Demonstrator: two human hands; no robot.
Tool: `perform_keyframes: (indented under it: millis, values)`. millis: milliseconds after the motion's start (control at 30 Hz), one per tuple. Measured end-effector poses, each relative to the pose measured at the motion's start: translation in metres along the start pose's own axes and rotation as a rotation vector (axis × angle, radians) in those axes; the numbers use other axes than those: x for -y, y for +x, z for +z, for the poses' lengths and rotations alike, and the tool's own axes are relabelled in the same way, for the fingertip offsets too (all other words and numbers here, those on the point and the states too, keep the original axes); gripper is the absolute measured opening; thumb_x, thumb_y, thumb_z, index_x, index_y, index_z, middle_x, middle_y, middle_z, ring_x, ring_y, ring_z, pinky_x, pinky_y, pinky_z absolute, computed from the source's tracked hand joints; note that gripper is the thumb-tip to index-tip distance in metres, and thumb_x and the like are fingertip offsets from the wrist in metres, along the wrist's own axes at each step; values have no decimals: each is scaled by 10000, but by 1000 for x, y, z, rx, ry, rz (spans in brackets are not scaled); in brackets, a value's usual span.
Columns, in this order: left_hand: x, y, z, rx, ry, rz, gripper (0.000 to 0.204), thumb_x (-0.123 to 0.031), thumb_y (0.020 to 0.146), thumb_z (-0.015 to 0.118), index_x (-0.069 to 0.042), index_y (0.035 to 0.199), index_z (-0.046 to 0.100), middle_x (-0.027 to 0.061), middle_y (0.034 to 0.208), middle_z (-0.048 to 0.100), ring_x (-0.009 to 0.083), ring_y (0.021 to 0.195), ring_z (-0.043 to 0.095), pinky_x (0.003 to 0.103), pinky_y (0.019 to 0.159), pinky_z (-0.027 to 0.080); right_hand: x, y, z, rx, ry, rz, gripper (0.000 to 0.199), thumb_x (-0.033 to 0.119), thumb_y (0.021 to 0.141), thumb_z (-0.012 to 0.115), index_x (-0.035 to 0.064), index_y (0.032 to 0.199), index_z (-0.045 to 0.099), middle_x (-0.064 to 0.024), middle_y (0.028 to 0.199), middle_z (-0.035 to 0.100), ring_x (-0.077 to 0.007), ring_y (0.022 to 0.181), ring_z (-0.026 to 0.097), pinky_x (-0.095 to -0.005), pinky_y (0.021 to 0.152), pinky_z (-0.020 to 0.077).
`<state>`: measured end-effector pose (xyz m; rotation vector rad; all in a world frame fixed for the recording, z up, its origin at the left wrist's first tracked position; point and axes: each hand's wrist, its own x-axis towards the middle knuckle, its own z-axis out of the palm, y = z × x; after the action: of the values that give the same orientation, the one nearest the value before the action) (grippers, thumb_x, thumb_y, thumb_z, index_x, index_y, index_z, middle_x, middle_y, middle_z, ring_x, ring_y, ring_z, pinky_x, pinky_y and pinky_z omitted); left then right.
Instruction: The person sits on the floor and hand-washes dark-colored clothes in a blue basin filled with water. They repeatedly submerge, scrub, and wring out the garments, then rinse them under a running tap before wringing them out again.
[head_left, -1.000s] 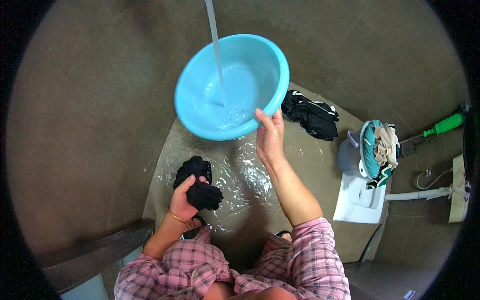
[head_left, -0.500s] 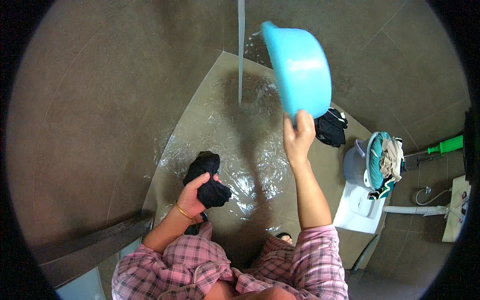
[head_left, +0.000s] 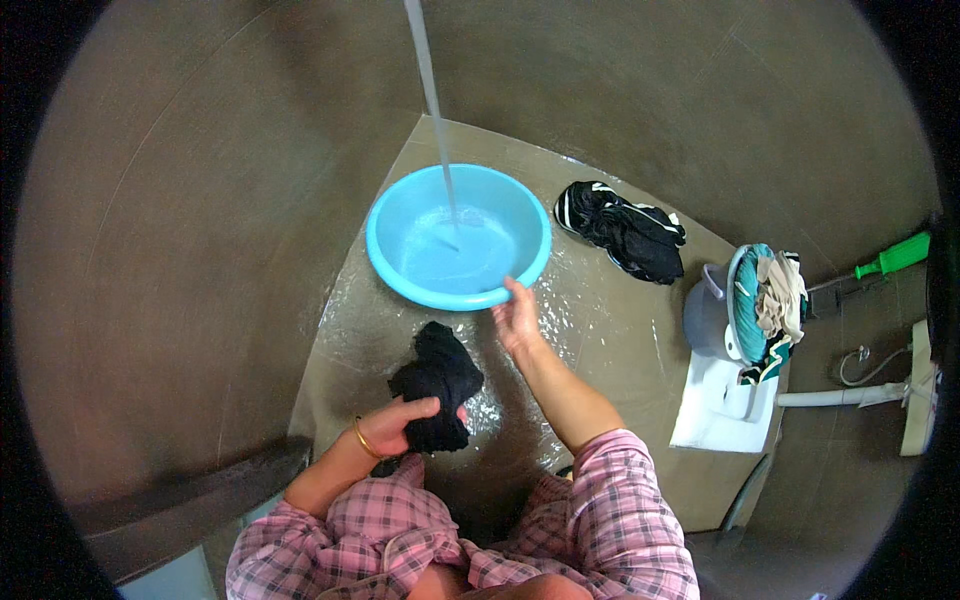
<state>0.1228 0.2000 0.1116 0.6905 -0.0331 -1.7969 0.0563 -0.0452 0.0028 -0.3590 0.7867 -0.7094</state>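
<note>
Gripping a crumpled black cloth (head_left: 437, 368) in the left hand (head_left: 400, 428), a person in a pink checked shirt (head_left: 635, 505) reaches the right hand (head_left: 514, 318) to the near rim of a light-blue basin (head_left: 425, 296) under a stream of water (head_left: 428, 85). The hands are apart, the left closed around the cloth, thumb on top, the right touching the rim at its near right side. The basin lies straight ahead of the cloth, just beyond it, with the right hand the nearer of the two; the cloth's longer direction runs roughly away from the body, toward the basin, and a narrow gap separates them. The basin is round, with no long axis, and appears to rest on the wet floor (head_left: 610, 345), its underside out of sight. To its right lie a black-and-white garment (head_left: 625, 235) and, farther over, a grey bucket (head_left: 705, 325) heaped with clothes (head_left: 778, 290). The water's source is cut off above, most of the left fingers are hidden by the cloth, and whether the right fingers clasp the rim or merely rest against it cannot be told.
</note>
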Motion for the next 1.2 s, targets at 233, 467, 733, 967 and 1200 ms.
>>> perform_keyframes:
  millis: [233,467,733,967,1200]
  values:
    - [-4,18,44,52,181,-241,434,-207,844,667,-22,1205,511,68,1066,615,173,976,600,333,856,497,-13,-8,-45,127,-619,471,549,493,896,536,40,1200,471,-78,1058,596,-170,961,567,-300,808,493]
    - [-28,72,97,168,255,-280,611,-356,820,669,-1,1263,444,111,1163,582,243,1092,560,397,961,439,99,-30,-101,168,-998,368,624,597,863,510,-2,1000,615,-89,899,640,-167,795,609,-309,617,508]
    - [-49,178,199,403,219,-75,626,-402,915,525,-4,1358,332,165,1192,553,276,1076,567,417,970,445,137,-129,-196,526,75,571,949,865,725,208,14,864,607,-134,791,636,-261,743,635,-333,603,523]
    - [8,217,200,201,28,-324,538,-461,942,438,-46,1285,454,182,1124,591,276,954,623,409,844,531,155,-141,-105,257,333,-37,1152,907,646,191,26,1367,365,-220,1263,503,-357,1130,525,-475,928,450]
    - [59,201,153,-172,951,49,965,-261,757,760,-32,1435,112,129,1319,435,224,1190,458,386,988,414,118,-96,-131,477,712,58,966,820,714,390,33,1267,481,-224,1311,472,-363,1204,464,-498,1024,369]
